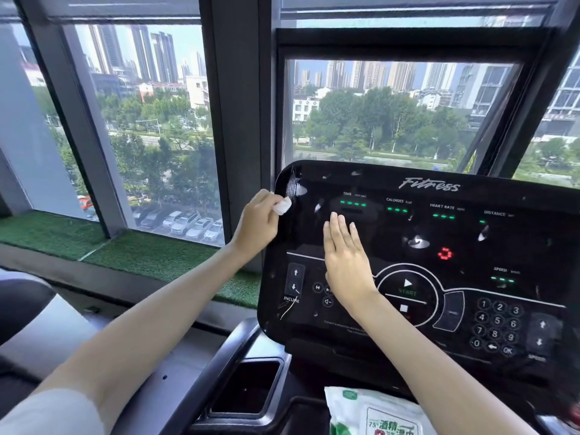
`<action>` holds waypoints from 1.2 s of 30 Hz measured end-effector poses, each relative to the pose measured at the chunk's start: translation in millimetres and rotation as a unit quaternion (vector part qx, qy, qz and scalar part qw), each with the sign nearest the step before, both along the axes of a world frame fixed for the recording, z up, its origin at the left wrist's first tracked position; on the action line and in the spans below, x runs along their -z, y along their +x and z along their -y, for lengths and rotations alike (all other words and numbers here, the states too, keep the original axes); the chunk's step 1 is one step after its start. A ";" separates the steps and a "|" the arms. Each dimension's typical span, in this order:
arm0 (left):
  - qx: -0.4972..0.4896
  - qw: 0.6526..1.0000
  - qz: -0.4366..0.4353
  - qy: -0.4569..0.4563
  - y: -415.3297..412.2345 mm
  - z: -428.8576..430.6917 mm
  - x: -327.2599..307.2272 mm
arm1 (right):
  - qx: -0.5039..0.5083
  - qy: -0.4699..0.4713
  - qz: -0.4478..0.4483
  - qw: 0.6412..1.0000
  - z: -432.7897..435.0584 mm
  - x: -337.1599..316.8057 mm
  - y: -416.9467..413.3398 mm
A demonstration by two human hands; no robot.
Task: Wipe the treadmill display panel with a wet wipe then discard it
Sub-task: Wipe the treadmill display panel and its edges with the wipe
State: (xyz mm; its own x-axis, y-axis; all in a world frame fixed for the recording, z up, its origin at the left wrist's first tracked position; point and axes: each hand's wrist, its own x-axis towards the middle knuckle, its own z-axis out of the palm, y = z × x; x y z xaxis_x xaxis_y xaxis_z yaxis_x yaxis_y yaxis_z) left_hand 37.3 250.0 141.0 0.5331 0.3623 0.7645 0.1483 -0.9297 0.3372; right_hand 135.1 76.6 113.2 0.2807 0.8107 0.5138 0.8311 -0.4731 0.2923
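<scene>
The black glossy treadmill display panel (470, 240) fills the right half of the view, lit with green and red readouts. My left hand (257, 224) pinches a small bunched white wet wipe (282, 205) against the panel's upper left edge, where a wet streak shows. With its fingers straight, my right hand (345, 259) lies flat on the panel's left-centre, just left of the START button.
A green-and-white pack of wet wipes (373, 412) lies on the console tray at the bottom. An empty cup holder (248, 390) sits to its left. Large windows (150, 136) stand behind the panel, with a green turf ledge (125, 249) below them.
</scene>
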 end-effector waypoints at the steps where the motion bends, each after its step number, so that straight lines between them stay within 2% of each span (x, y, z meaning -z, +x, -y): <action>1: 0.007 1.000 -0.005 0.009 -1.6 1.6 3.2 | -0.006 0.002 -0.009 1.000 1.2 -0.3 -0.3; 5: 0.083 0.991 -0.078 0.069 -28.3 15.3 44.0 | -0.074 0.069 -0.086 0.991 10.3 1.1 -0.4; 7: 0.078 0.993 -0.073 0.054 -26.6 15.2 43.0 | -0.110 0.044 -0.064 0.991 14.2 4.4 -7.7; 9: 0.042 0.998 -0.027 0.023 -13.5 11.2 25.1 | -0.136 -0.007 -0.018 0.990 13.6 10.6 -16.9; 12: -0.022 0.999 0.018 -0.024 -6.1 7.8 12.1 | -0.124 -0.024 -0.014 0.992 8.1 22.2 -19.8; 14: -0.023 1.000 -0.015 0.000 -16.8 12.7 29.9 | -0.117 -0.030 -0.012 0.993 7.1 24.4 -19.1; 17: 0.034 0.994 -0.082 0.057 -37.4 25.9 66.6 | -0.119 -0.042 0.011 0.992 7.8 24.4 -17.1; 19: 0.032 0.994 -0.096 0.049 -36.0 24.5 61.7 | -0.108 -0.052 0.019 0.993 7.8 26.5 -18.2; 23: -0.036 0.999 -0.017 -0.026 -13.2 13.3 32.3 | -0.093 -0.041 0.028 0.994 4.5 29.7 -20.5; 25: -0.039 0.997 -0.005 -0.062 -17.3 20.9 42.2 | -0.095 -0.040 0.051 0.993 3.8 31.6 -19.5; 30: 0.050 0.995 -0.077 -0.022 -47.5 40.1 91.0 | -0.073 -0.052 0.056 0.994 2.6 34.5 -20.4; 34: -0.035 0.997 -0.023 -0.061 -24.7 27.4 50.0 | -0.066 -0.049 0.043 0.996 0.2 35.0 -25.7; 36: -0.046 0.997 -0.018 -0.065 -22.8 28.2 48.5 | -0.064 -0.057 0.044 0.995 0.5 36.1 -24.3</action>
State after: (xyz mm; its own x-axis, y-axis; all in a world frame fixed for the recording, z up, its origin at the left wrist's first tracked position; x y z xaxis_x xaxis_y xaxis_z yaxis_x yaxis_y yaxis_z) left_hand 14.5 221.8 92.5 0.5198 0.5050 0.6890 0.2452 -0.8608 0.4460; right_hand 110.8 76.1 77.1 0.1285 0.8916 0.4343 0.8514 -0.3238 0.4127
